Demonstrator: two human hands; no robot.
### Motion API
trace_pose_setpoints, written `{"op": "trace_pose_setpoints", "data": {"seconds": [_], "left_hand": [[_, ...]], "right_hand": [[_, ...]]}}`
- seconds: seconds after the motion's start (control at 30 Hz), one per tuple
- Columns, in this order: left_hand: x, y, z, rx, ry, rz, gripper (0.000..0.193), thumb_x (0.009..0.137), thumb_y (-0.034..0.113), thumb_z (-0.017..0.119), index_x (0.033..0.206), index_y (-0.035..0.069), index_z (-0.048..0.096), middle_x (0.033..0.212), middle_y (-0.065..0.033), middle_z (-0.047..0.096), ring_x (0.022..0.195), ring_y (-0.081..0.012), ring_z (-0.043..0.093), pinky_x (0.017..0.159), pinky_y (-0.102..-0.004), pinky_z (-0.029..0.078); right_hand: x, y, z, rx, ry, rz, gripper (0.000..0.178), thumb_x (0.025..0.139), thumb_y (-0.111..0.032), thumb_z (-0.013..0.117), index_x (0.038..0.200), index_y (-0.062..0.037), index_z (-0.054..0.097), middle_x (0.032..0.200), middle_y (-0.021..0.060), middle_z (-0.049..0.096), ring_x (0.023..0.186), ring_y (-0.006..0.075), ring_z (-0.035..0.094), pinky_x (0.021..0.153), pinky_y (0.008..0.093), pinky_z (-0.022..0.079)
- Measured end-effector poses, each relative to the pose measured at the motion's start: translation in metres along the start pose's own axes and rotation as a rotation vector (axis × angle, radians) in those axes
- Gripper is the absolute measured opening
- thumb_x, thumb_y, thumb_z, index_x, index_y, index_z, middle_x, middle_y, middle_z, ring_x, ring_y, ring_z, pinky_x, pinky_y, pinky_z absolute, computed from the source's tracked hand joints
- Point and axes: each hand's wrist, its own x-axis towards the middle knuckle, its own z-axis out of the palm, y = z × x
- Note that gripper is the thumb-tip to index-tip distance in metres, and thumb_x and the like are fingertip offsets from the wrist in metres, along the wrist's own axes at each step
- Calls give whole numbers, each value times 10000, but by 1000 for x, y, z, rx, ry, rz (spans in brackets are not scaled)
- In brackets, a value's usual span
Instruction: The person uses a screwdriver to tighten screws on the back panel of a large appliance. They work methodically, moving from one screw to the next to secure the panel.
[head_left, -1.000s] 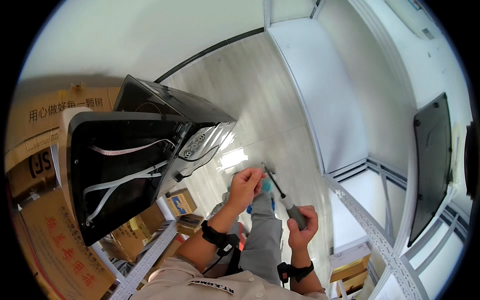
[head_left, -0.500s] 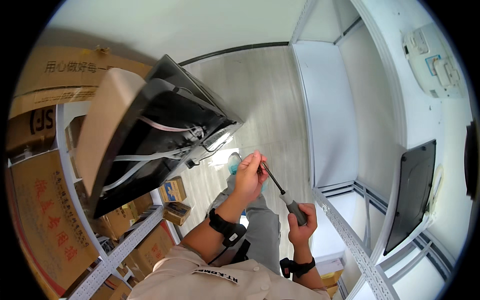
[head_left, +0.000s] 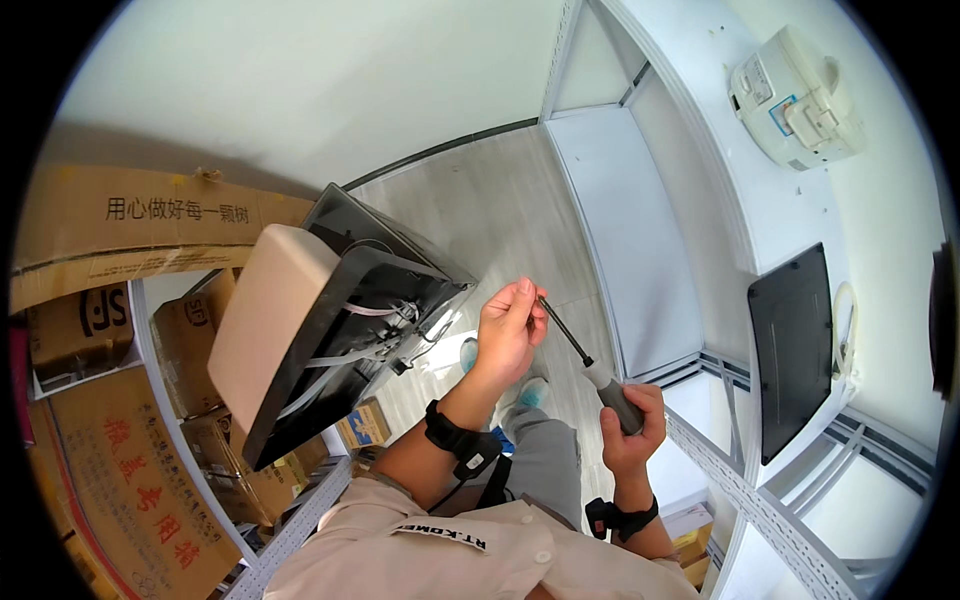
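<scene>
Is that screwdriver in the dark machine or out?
Out: the right hand holds the screwdriver with its tip by the left hand, apart from the machine.

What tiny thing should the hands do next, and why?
Maybe loosen the left hand's pinch a little while holding the screwdriver still: the left fingers are bunched by its tip, hiding whatever may be between them, and the right hand grips the handle.
</scene>
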Motion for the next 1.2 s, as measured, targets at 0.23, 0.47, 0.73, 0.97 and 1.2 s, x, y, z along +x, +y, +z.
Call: {"op": "trace_pose_setpoints", "data": {"seconds": [0.23, 0.47, 0.73, 0.97, 1.2], "left_hand": [[47, -76, -75, -41, 83, 12, 307, 1001, 309, 571, 897, 22, 602, 667, 20, 520, 520, -54, 431, 436, -196, 321], [82, -152, -175, 16, 338, 12, 310, 967, 324, 630, 833, 45, 621, 635, 35, 514, 516, -37, 438, 431, -191, 321], [128, -195, -246, 93, 374, 73, 289, 976, 322, 615, 851, 61, 625, 652, 50, 520, 531, -24, 430, 456, -172, 325], [149, -219, -302, 102, 412, 175, 285, 977, 332, 610, 865, 71, 634, 649, 64, 516, 542, -16, 426, 469, -162, 317], [147, -233, -312, 150, 467, 267, 291, 974, 338, 613, 865, 69, 639, 643, 63, 493, 545, -14, 410, 482, -159, 318]], "right_hand": [[-24, 103, 32, -106, -10, -92, 326, 742, -73, 756, 1032, -17, 619, 970, 178, 632, 822, 272, 622, 713, 325, 507], [-59, 218, 76, -59, -155, -100, 331, 734, -59, 757, 1032, -16, 618, 949, 172, 639, 803, 264, 629, 702, 330, 511], [-68, 320, 116, 35, -282, -110, 304, 768, -52, 732, 1035, -18, 590, 931, 141, 615, 800, 235, 598, 703, 320, 489], [-83, 390, 162, 94, -306, -236, 283, 774, -50, 724, 1021, -22, 587, 881, 130, 616, 722, 225, 590, 644, 315, 475], [-107, 428, 174, 170, -357, -142, 261, 803, -53, 708, 1029, -13, 584, 845, 107, 605, 691, 196, 581, 626, 308, 465]]}}
